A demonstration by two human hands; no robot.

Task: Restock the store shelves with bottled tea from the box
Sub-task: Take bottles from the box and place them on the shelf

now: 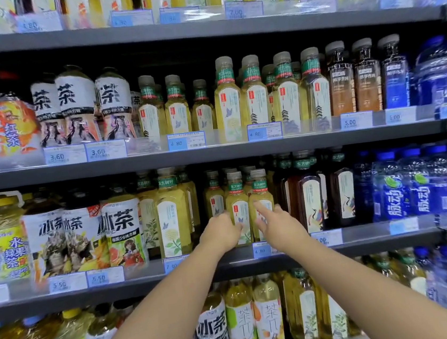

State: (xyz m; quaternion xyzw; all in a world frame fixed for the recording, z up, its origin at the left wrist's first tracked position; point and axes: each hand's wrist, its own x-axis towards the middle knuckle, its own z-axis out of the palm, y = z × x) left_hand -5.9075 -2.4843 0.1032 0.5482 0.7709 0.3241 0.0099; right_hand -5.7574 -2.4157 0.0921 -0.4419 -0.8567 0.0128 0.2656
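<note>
Two yellow-green tea bottles with grey caps and green neck bands stand side by side at the front of the middle shelf (364,239). My left hand (219,232) wraps around the lower part of the left bottle (236,195). My right hand (280,222) rests against the right bottle (260,190) with its fingers spread and the index finger stretched across the label. More bottles of the same tea stand behind them. The box is out of view.
A taller yellow tea bottle (172,217) stands left of my hands and dark brown tea bottles (307,190) stand right. Blue drink bottles (419,183) fill the right end. The shelf above (215,152) and the one below are packed with bottles.
</note>
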